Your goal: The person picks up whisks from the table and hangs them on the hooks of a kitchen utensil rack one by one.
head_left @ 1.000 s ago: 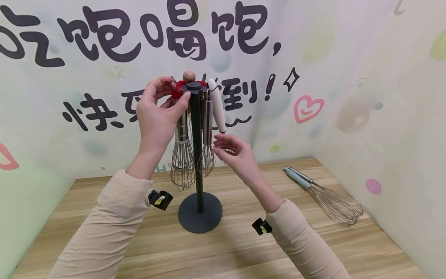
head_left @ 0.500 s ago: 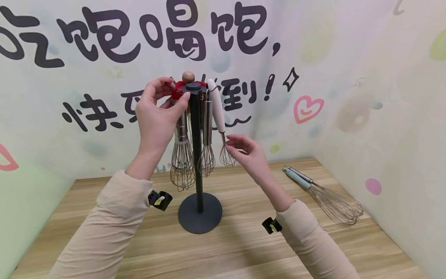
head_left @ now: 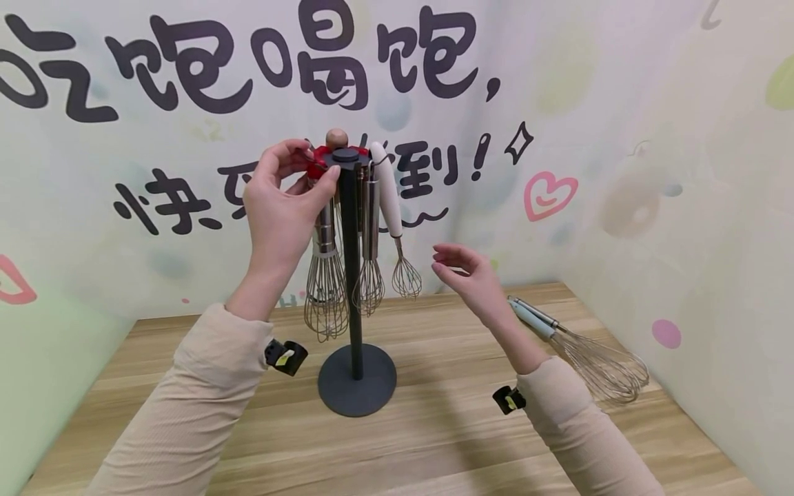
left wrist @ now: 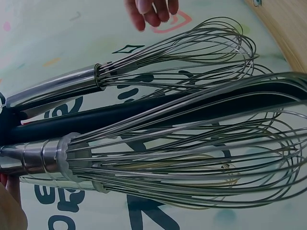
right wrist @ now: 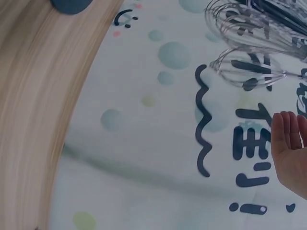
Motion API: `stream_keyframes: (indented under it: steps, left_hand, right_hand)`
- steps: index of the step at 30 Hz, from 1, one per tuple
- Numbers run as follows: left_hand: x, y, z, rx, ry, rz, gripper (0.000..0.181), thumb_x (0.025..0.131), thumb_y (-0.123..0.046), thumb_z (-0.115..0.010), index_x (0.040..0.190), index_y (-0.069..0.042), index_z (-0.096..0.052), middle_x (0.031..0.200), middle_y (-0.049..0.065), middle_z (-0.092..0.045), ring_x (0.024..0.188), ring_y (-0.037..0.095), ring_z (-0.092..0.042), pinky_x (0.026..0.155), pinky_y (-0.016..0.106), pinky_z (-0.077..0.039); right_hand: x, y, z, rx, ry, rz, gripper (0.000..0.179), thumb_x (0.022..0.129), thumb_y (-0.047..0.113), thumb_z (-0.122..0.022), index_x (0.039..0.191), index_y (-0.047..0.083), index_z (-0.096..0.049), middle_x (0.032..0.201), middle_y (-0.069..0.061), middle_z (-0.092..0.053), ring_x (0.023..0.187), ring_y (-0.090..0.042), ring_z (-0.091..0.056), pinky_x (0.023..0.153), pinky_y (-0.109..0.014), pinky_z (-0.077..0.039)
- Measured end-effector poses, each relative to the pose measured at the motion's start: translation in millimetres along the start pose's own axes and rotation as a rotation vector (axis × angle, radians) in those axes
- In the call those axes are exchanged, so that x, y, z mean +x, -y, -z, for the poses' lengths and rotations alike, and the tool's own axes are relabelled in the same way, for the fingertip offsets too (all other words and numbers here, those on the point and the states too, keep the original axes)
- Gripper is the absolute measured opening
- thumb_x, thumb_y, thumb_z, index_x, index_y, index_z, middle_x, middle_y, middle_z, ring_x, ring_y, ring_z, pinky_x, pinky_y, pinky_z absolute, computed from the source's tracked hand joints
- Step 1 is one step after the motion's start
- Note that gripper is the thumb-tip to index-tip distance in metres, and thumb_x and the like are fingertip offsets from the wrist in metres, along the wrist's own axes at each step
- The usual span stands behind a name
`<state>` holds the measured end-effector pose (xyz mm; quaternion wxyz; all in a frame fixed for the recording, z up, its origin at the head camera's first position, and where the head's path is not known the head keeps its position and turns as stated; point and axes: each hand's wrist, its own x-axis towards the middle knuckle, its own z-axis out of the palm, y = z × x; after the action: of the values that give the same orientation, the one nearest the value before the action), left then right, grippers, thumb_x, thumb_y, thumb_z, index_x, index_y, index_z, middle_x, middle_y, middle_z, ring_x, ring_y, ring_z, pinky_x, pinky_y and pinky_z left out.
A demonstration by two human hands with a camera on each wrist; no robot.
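A dark utensil stand (head_left: 353, 289) rises upright from its round base (head_left: 356, 396), with several whisks hanging from its top. My left hand (head_left: 279, 186) grips the stand's top, thumb at the edge of the dark disc and fingers bent around the left side, near a red part (head_left: 318, 165). Below that hand hangs a large steel whisk (left wrist: 43, 155). To the right hang a slim steel-handled whisk (head_left: 371, 220) and a small whisk with a white handle (head_left: 387, 196), tilted slightly outward. My right hand (head_left: 474, 279), holding nothing, is in the air right of the white-handled whisk, fingers relaxed.
On the wooden table (head_left: 248, 427), at the right, lie a whisk with a light blue handle (head_left: 532, 318) and a steel whisk (head_left: 620, 375) side by side. A printed cloth wall (head_left: 620, 138) stands close behind and to the right. A wooden ball (head_left: 336, 139) tops something behind the stand.
My right hand has moved away to the right from the small white-handled whisk, which hangs on the stand in full view. My left hand has stayed at the stand's top.
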<state>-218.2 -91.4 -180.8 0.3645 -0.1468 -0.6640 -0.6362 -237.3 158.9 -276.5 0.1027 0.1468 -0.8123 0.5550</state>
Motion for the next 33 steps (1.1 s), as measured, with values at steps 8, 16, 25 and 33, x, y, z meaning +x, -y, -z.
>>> stream_keyframes:
  steps: [8, 16, 25, 33]
  left_hand:
    - [0.5, -0.2, -0.4, -0.008, -0.001, -0.006, 0.042, 0.082, -0.013, -0.073, 0.118, 0.002, -0.056, 0.098, -0.013, -0.057, 0.093, 0.005, -0.057, 0.091, 0.021, -0.054]
    - [-0.6, -1.9, -1.7, -0.021, -0.008, 0.012, 0.043, 0.082, -0.012, -0.074, 0.118, 0.002, -0.056, 0.098, -0.011, -0.057, 0.094, 0.006, -0.057, 0.092, 0.022, -0.054]
    - [-1.9, -2.3, -2.7, -0.042, -0.02, 0.004, 0.044, 0.081, -0.009, -0.074, 0.119, 0.004, -0.055, 0.099, -0.01, -0.057, 0.095, 0.006, -0.058, 0.094, 0.023, -0.053]
    - [-2.6, -2.0, -3.3, -0.052, -0.024, -0.007, 0.045, 0.08, -0.007, -0.074, 0.118, 0.005, -0.055, 0.098, -0.011, -0.056, 0.094, 0.006, -0.057, 0.094, 0.023, -0.054]
  right_hand:
    - [2.5, -29.7, 25.3, -0.082, -0.033, -0.02, 0.034, 0.092, 0.011, -0.062, 0.124, -0.001, -0.058, 0.119, -0.022, -0.062, 0.092, 0.007, -0.056, 0.084, -0.006, -0.048]
    - [4.1, -62.9, 48.8, -0.135, -0.073, -0.031, 0.034, 0.093, 0.009, -0.06, 0.123, -0.006, -0.057, 0.12, -0.029, -0.059, 0.088, 0.014, -0.052, 0.079, -0.002, -0.045]
    - [0.9, -90.5, 71.5, -0.196, -0.096, -0.117, 0.039, 0.095, 0.017, -0.058, 0.128, -0.004, -0.054, 0.123, -0.027, -0.057, 0.086, 0.015, -0.05, 0.075, -0.003, -0.045]
    - [-5.8, -108.3, 91.1, -0.265, -0.12, -0.166, 0.041, 0.096, 0.017, -0.056, 0.131, -0.004, -0.051, 0.124, -0.027, -0.057, 0.087, 0.011, -0.05, 0.074, -0.002, -0.044]
